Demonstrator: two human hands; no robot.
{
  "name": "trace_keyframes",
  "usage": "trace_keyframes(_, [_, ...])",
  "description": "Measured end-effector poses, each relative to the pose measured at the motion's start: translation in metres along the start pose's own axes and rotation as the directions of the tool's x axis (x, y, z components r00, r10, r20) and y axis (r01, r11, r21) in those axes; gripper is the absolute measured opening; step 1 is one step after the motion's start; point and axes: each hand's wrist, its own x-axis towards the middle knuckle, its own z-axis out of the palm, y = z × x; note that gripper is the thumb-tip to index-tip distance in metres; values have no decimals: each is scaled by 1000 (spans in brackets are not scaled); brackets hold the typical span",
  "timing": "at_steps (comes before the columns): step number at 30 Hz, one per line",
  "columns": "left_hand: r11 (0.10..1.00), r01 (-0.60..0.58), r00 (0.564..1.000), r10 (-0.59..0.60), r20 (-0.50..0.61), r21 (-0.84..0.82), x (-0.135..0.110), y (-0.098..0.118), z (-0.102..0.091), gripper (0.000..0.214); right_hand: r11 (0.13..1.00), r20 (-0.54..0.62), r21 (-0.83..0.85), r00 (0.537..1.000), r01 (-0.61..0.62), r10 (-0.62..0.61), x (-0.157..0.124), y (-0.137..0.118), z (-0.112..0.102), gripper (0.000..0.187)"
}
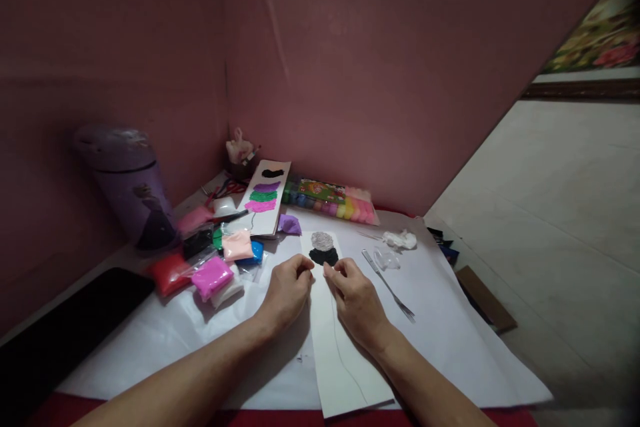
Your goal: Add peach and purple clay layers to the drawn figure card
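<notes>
A long white card (334, 367) lies on white paper in front of me, with a thin curved pencil line running down it. Near its far end are a textured grey patch (322, 241) and, just below that, a black patch (324, 256), both looking like modelling clay. My left hand (289, 286) is at the card's left edge, thumb and fingers pinched together beside the black patch. Over the card's right side, my right hand (357, 299) is also closed in a pinch, its fingertips just under the black patch. Whatever the fingertips hold is too small to make out.
Left are several clay packets (213, 278), a dark flat object (75, 340) and a purple bottle (133, 187). Behind stand a card with coloured patches (265, 197) and a multicolour clay pack (330, 200). A metal tool (387, 286) and crumpled white material (400, 239) lie right.
</notes>
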Motion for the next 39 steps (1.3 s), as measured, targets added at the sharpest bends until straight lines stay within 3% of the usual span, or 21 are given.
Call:
trace_keyframes(33, [998,-15,1000,16,-21,59,0,-1,0,18,964,-3,-261,999,52,-54,-5,-3,5,28])
trace_keyframes(36, [999,-9,1000,10,-27,48,1,-4,2,15,988,-82,-152,996,12,-24,-4,-2,6,30])
trace_keyframes(39, [1000,-5,1000,6,-29,27,2,-6,2,14,997,-266,-56,963,-57,41,1,6,1,38])
